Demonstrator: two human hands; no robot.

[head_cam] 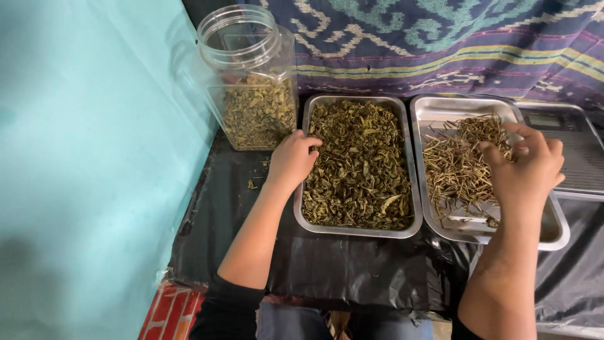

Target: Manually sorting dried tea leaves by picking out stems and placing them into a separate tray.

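Sitting at a low surface draped in black plastic sheeting, with a turquoise wall beyond the left hand and a patterned purple cloth hanging past both hands.

Risking a spill: the tray of stems under the right hand looking tilted, its near corner overhanging the sheeting, so pressing or dragging there possibly tipping it. Also risking leaf crumbs scattering off the rim by the left hand; a few already lying loose on the plastic just outside that wrist.

Left hand resting curled on the near-left rim of the tray of dried leaves, fingers bent inward, gripping nothing clearly visible. Right hand hovering over the stems, fingers loosely spread and curling down, perhaps pinching a few; hard to be sure. Clear plastic jar, lidless and partly filled with leaves, standing just beyond the left hand. Digital scale lying beyond the right hand.
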